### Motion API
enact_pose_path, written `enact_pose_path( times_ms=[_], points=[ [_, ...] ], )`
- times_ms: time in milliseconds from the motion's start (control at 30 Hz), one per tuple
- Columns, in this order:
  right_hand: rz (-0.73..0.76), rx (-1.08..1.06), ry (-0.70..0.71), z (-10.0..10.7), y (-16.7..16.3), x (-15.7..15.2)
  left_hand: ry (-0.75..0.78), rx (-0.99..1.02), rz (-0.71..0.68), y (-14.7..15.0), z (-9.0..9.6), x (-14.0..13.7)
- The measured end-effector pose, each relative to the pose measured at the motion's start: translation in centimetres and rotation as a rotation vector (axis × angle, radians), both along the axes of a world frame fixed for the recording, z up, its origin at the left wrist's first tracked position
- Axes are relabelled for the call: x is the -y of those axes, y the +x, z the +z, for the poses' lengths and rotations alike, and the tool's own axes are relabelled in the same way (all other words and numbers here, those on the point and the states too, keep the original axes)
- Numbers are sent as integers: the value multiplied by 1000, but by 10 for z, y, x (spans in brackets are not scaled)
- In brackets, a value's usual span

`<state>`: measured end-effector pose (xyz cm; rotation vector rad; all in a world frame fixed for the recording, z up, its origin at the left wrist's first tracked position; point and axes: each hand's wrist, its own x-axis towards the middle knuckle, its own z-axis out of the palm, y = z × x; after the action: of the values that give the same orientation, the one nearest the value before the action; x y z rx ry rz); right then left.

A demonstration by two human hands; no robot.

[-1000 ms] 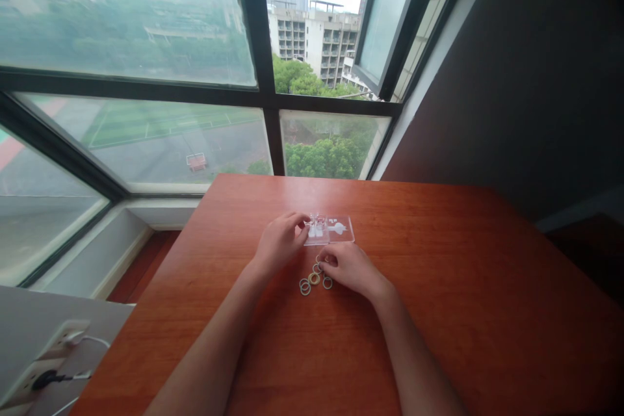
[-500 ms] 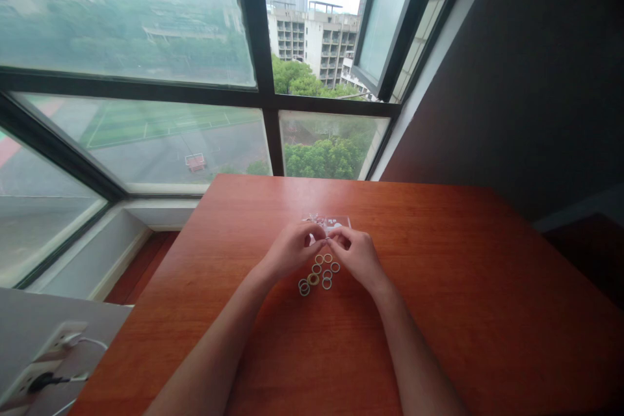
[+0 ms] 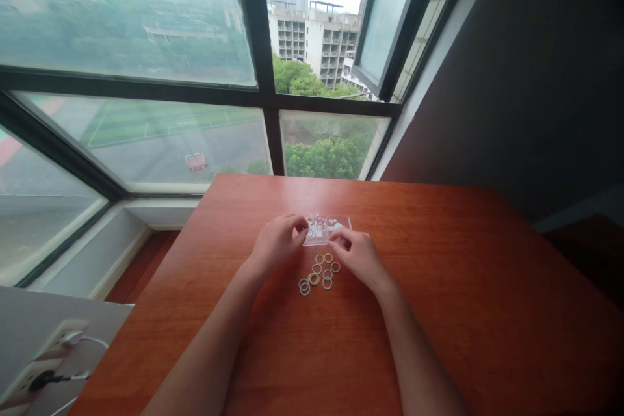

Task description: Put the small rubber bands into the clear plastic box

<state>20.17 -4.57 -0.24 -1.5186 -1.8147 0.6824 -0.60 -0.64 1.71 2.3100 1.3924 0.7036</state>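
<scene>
A small clear plastic case (image 3: pixel 319 244) lies on the table between my hands, with several thin rings in its left part. My left hand (image 3: pixel 279 240) is at the case's left side, thumb and fingertips brought together by its edge; whatever they pinch is too small to tell. By the case's front right corner, my right hand (image 3: pixel 359 259) has thumb and forefinger pressed together, and what may be between them cannot be made out. Several loose rings (image 3: pixel 327 283), silver and yellowish, are spread just in front of the case, a few of them overlapping.
The reddish-brown wooden table (image 3: pixel 478 299) reaches up to the dark-framed window (image 3: pixel 195 92). On the right rises a dark wall (image 3: pixel 511 78). At the lower left, plugs and cables sit in wall sockets (image 3: pixel 46 364).
My hands were together over the case, fingertips meeting. Now they are apart: the left has moved left to the case's edge, the right has barely moved. More of the case shows.
</scene>
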Motion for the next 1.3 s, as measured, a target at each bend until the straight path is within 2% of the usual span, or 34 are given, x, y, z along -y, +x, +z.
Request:
enact_pose_path(
  times_ms=[200,400,633,800,1033,1300],
  points=[
    [62,102,-105,0,11,1,13,-16,35,0,-1,0],
    [206,203,-217,4,13,7,9,-21,52,0,1,1],
    [199,275,-241,5,13,7,22,-9,42,1,1,1],
    [196,252,-187,4,11,6,17,25,7,3,-3,1],
    [15,64,30,3,7,0,-69,173,-94,14,0,6],
    [11,18,108,4,1,1,-165,237,-169,26,3,12]
  ],
)
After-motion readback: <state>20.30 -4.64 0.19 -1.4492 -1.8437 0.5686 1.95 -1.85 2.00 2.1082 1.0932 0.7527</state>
